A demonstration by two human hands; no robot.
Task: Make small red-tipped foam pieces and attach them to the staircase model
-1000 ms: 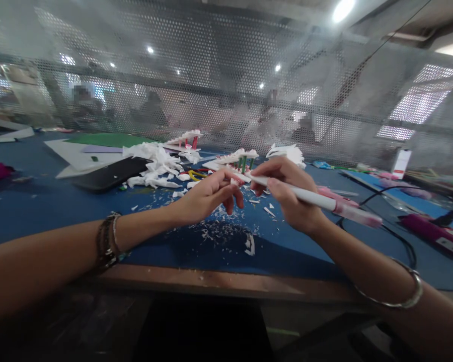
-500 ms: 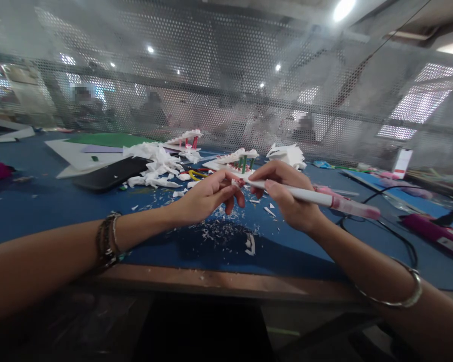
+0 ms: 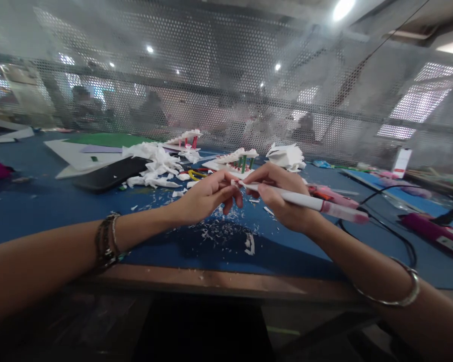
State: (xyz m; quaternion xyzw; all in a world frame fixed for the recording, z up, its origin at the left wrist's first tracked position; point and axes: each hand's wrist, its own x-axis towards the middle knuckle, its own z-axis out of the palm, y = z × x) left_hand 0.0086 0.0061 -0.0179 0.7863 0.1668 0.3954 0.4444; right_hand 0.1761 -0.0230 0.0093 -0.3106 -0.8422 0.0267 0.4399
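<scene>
White shavings (image 3: 215, 232) dot the blue table (image 3: 151, 247); above, the right hand (image 3: 291, 213) grasps a pen-like tool (image 3: 304, 199) pointed at a small piece (image 3: 234, 183) pinched by the left hand (image 3: 207, 198).

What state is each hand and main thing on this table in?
Left hand: pinching a small piece.
Right hand: closed around a pen-like tool.
Pen-like tool: tilted, tip close to the small piece.
Phone: upright, screen lit.
White scraps: crumpled, heaped.
Shavings: scattered.
Green-posted model: standing.
Black slab: lying flat.
</scene>
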